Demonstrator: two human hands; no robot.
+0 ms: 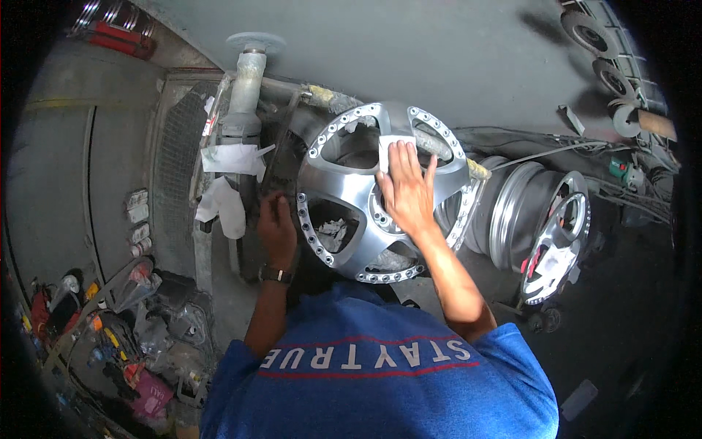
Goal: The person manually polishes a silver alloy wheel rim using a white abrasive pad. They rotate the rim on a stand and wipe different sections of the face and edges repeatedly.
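Observation:
A silver, spoked alloy wheel face [333, 189] is propped up in front of me, with small bolts set round its rim. On its upper spoke lies a white, paper-like sheet [387, 150]; its underside is hidden. My right hand [406, 192] presses this sheet down with flat, stretched fingers, the thumb at its lower left corner and the little finger spread off to the side. Left of the rim, in shadow, my left hand [278, 228] has its fingers loosely bent and apart. Nothing shows in it, and whether it touches the rim is unclear.
A metal stand post [247, 88] rises behind on the left, with white paper pieces [228, 157] beside it. To the right stand a wheel barrel [515, 212] and another spoked face [578, 219]. Cables [526, 139] run along the wall; clutter [150, 329] lies lower left.

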